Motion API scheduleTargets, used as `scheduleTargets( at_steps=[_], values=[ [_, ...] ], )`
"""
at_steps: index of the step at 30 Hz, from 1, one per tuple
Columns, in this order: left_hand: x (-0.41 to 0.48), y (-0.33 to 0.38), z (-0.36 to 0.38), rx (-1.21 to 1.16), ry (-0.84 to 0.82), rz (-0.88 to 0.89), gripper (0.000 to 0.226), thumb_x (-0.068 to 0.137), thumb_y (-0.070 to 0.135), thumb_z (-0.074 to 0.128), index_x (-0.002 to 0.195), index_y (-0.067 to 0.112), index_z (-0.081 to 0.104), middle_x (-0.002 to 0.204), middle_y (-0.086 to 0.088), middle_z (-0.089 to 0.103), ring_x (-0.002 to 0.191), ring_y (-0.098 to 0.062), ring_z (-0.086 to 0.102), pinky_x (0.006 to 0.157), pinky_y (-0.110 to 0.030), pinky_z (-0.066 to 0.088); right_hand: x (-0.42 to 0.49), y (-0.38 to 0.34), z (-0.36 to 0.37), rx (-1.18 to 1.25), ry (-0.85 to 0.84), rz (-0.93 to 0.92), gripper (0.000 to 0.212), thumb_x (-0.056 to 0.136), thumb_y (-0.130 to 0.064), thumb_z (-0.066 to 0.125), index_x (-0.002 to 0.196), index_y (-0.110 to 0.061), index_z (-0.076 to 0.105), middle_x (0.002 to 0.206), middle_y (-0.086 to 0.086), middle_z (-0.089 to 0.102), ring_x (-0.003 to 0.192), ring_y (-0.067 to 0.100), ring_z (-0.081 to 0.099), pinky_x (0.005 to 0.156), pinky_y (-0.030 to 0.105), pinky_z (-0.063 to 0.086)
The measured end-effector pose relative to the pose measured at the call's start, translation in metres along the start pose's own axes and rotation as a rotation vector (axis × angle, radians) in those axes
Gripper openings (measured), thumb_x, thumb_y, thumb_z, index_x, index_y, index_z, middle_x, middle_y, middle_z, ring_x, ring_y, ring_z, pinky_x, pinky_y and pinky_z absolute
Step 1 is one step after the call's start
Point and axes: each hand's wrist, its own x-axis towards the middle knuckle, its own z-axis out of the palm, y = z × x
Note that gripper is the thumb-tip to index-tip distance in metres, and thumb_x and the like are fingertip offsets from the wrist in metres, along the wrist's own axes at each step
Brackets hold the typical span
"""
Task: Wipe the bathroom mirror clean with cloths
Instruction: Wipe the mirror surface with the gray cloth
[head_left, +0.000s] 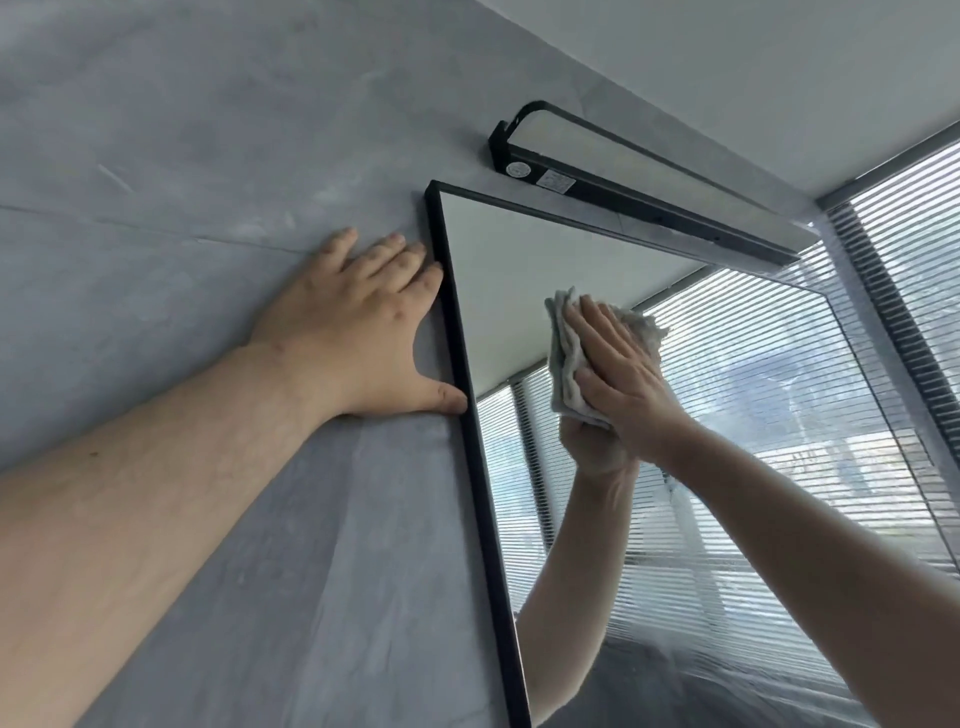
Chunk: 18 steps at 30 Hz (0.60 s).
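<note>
Now, mirror: we see it fill the view from centre towards 4 o'clock, hung on a grey wall in a thin black frame.
Left hand: we lay it flat and released on the wall at 9 o'clock of the mirror, with fingertips and thumb touching the frame.
Right hand: we press straight fingers on the cloth, grasping nothing.
Cloth: pale and crumpled, it lies against the glass in the mirror's upper part, showing at 10 o'clock of our right hand.
Lamp: a black bar is on the wall at 12 o'clock of the mirror.
Blinds: they cover the window at 3 o'clock and are reflected in the glass.
</note>
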Motion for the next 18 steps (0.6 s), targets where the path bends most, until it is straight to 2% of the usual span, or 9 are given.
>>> scheduleTargets(
  at_steps=[2, 5, 7, 10, 13, 15, 18],
  values=[
    [-0.001, 0.001, -0.001, -0.005, -0.004, -0.001, 0.130, 0.057, 0.099, 0.016, 0.158, 0.018, -0.001, 0.168, -0.002, -0.002, 0.153, -0.016, -0.009, 0.123, -0.045, -0.006, -0.038, -0.009, 0.007, -0.004, 0.009, -0.059, 0.059, 0.100, -0.047, 0.029, 0.155, -0.029, 0.019, 0.164, -0.007, 0.007, 0.153, 0.009, 0.000, 0.125, 0.043, 0.003],
    [-0.001, 0.001, -0.001, -0.004, 0.002, -0.001, 0.130, 0.058, 0.099, 0.016, 0.158, 0.018, -0.001, 0.168, -0.003, -0.002, 0.154, -0.016, -0.008, 0.124, -0.045, -0.005, -0.109, -0.017, 0.019, -0.106, -0.019, -0.159, 0.063, 0.102, -0.041, 0.030, 0.157, -0.011, 0.023, 0.166, 0.007, 0.011, 0.153, 0.027, 0.010, 0.125, 0.043, 0.002],
    [-0.001, 0.001, -0.001, -0.006, 0.004, -0.002, 0.131, 0.057, 0.098, 0.014, 0.158, 0.017, -0.001, 0.168, -0.002, -0.001, 0.154, -0.016, -0.007, 0.124, -0.045, -0.004, -0.161, -0.015, 0.027, -0.188, -0.039, -0.274, 0.062, 0.103, -0.040, 0.030, 0.157, -0.010, 0.022, 0.165, 0.013, 0.016, 0.151, 0.033, 0.017, 0.123, 0.046, 0.010],
    [-0.001, 0.001, -0.002, -0.003, 0.007, -0.001, 0.131, 0.056, 0.098, 0.013, 0.158, 0.017, 0.001, 0.168, -0.003, 0.000, 0.154, -0.017, -0.005, 0.124, -0.046, -0.003, -0.220, -0.003, 0.037, -0.337, -0.100, -0.428, 0.058, 0.107, -0.047, 0.022, 0.158, -0.019, 0.021, 0.162, 0.012, 0.023, 0.150, 0.031, 0.023, 0.118, 0.044, 0.024],
    [-0.001, 0.002, -0.002, 0.008, 0.014, -0.001, 0.132, 0.055, 0.098, 0.011, 0.158, 0.016, 0.003, 0.168, -0.004, 0.002, 0.154, -0.017, -0.003, 0.124, -0.046, -0.002, -0.234, 0.003, 0.039, -0.387, -0.114, -0.425, 0.057, 0.107, -0.046, 0.019, 0.158, -0.021, 0.019, 0.162, 0.010, 0.022, 0.150, 0.028, 0.024, 0.117, 0.042, 0.026],
    [-0.001, 0.002, -0.002, 0.009, 0.019, 0.003, 0.132, 0.055, 0.098, 0.009, 0.158, 0.016, 0.006, 0.167, -0.005, 0.004, 0.154, -0.018, -0.002, 0.124, -0.047, -0.001, -0.227, -0.001, 0.037, -0.317, -0.105, -0.403, 0.062, 0.105, -0.052, 0.020, 0.158, -0.021, 0.021, 0.164, 0.009, 0.021, 0.149, 0.030, 0.025, 0.115, 0.045, 0.029],
    [-0.003, 0.001, 0.000, 0.008, 0.063, 0.020, 0.132, 0.054, 0.097, 0.003, 0.157, 0.016, 0.017, 0.166, -0.005, 0.013, 0.154, -0.018, 0.006, 0.123, -0.049, 0.003, -0.186, -0.017, 0.028, -0.180, -0.108, -0.296, 0.064, 0.105, -0.051, 0.021, 0.159, -0.016, 0.019, 0.165, 0.011, 0.018, 0.151, 0.033, 0.021, 0.117, 0.055, 0.024]
  ],
)
